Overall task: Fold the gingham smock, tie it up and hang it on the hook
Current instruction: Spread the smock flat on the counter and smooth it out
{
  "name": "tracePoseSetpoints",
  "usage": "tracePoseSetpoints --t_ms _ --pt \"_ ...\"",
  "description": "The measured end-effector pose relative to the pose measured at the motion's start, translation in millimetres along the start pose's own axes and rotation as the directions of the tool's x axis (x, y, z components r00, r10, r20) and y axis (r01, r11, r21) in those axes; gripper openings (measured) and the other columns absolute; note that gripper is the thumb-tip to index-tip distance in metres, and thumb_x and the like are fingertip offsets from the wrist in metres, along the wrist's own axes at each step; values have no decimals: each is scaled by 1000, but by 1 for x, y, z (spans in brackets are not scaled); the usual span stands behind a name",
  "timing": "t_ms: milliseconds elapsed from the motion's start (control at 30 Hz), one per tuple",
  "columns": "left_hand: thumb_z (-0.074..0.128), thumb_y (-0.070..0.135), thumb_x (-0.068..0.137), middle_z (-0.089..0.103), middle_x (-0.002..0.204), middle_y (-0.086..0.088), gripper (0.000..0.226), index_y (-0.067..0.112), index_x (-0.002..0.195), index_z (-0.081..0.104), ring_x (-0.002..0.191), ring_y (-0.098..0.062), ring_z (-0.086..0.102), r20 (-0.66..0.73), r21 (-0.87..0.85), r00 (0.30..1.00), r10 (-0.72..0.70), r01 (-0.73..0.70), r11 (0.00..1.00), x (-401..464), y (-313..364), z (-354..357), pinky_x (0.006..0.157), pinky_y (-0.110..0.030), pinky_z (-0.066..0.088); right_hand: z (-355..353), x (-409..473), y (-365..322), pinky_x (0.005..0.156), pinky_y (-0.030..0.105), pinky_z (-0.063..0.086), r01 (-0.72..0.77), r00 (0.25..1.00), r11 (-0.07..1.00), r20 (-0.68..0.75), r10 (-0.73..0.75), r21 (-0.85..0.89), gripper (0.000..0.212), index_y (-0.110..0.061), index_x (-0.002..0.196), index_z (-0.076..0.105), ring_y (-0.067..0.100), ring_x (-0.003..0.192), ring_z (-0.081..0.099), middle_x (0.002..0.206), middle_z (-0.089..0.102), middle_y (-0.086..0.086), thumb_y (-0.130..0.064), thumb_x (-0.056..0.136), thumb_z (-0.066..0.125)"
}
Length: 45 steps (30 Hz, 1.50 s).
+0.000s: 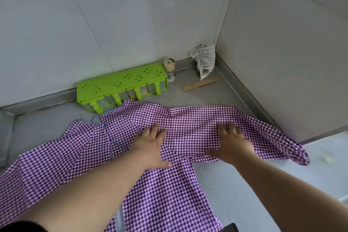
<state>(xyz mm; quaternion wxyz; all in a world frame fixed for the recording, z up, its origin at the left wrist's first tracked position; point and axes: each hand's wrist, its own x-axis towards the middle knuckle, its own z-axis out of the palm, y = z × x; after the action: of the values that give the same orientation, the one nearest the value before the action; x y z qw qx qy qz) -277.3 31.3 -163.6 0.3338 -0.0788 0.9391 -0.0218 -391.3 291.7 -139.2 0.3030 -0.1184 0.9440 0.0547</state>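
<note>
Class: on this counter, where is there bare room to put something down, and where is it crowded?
Bare: the counter between the smock and the wooden stick, and the patch left of the green rack. Crowded: the back corner, with rack, small jar and packet; both hands press the smock.

Matt woven cloth smock (188,118)

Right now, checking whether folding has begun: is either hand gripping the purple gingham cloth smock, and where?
Nothing is gripped. The left hand and right hand press flat on the purple gingham cloth smock's middle.
</note>
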Motion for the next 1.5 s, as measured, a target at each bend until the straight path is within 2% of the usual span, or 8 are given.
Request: tracePoseSetpoints --t_ms 100,300,567,833,1067,1133,1300,1500 --pt "47 100 72 -21 175 -11 131 35 166 -17 162 -38 -5 -33 -22 999 -25 24 999 -8 -14 8 131 -57 8 -18 3 -10 116 61 37 -11 999 992 -35 6 -124 113 -22 165 -1 44 152 24 172 2 17 -75 86 58" --pt "50 95 76 -24 175 -4 123 41 165 -16 163 -35 -11 -56 -117 998 -4 -3 993 -15 -28 21 131 -55 8 -6 -4 -103 120 57 29 575 802 806 -98 -589 -136 87 -43 162 8 29 159 11 175 1 0 -60 94 60" --pt "48 93 80 -27 174 -7 121 38 165 -18 163 -32 -15 -50 -133 997 -64 57 989 -45 -71 50 131 -53 6 -22 38 -101 114 74 30 276 961 939 45 -272 -205 158 -35 161 -20 41 159 -7 172 -21 8 -97 46 70" --pt "46 85 89 -22 176 1 111 31 168 -11 163 -22 -16 -101 -319 994 -50 15 948 -45 -87 48 133 -46 3 8 -5 -170 120 63 27 618 755 713 -4 -656 -332 128 -36 163 -10 36 160 4 174 -6 11 -84 73 67" --pt "43 82 92 -18 177 -4 105 30 169 -5 164 -30 -9 -139 -308 947 -289 236 922 -80 -139 80 133 -49 8 21 -13 -174 120 68 18 637 744 655 105 -659 -405 136 -32 164 -9 38 159 -3 172 -15 14 -84 67 71" --pt "41 90 86 -25 174 -1 113 34 167 -15 163 -30 -11 -47 -305 957 -287 260 916 -84 -149 92 132 -52 9 20 -24 -182 115 65 32 690 670 571 94 -737 -444 118 -32 164 6 38 155 19 173 1 12 -75 75 71" --pt "38 97 79 -25 174 -6 120 37 165 -20 163 -36 -10 -44 -301 947 -317 290 909 -72 -148 95 132 -56 10 57 -61 -209 72 42 59 907 106 26 169 -980 -421 46 -27 129 61 27 102 66 134 56 1 -33 92 36" --pt "45 93 81 -26 174 -8 121 36 165 -20 163 -38 -12 -10 -295 946 -325 308 905 -72 -147 90 131 -57 13 71 -85 -229 70 49 60 939 65 -82 404 -913 -335 18 -17 112 68 34 95 66 111 55 4 -17 93 67"
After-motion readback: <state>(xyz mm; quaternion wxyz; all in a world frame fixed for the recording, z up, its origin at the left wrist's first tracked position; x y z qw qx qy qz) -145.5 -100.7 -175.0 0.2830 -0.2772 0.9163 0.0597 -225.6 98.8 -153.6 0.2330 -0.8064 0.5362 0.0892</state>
